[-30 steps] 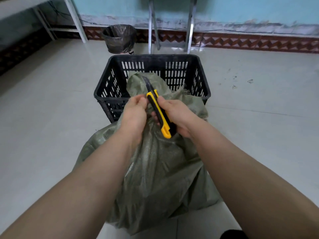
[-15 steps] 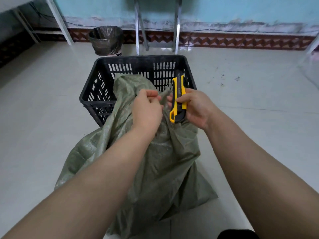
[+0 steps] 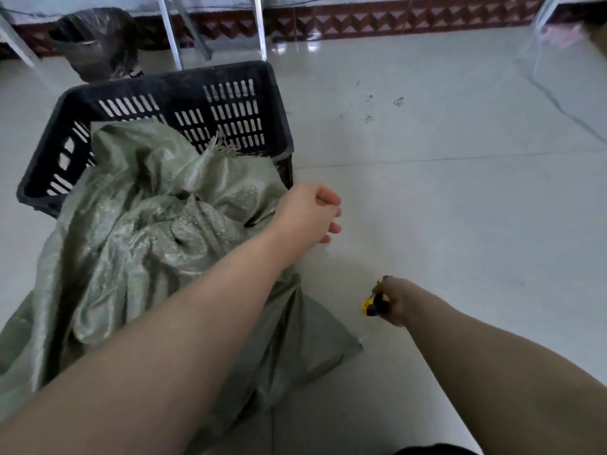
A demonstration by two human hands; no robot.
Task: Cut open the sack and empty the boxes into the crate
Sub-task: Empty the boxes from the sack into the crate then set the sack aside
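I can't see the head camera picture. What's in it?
A green sack slumps over the near edge of a black crate on a pale tiled floor. The left hand hovers loosely curled beside the sack, while the right hand holds a yellow knife low, away from it.

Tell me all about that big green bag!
The big grey-green woven plastic sack is shiny and crumpled. It slumps on the pale tiled floor, its frayed, bunched top leaning over the near rim of the black slotted plastic crate. The left forearm crosses over it. No boxes show.
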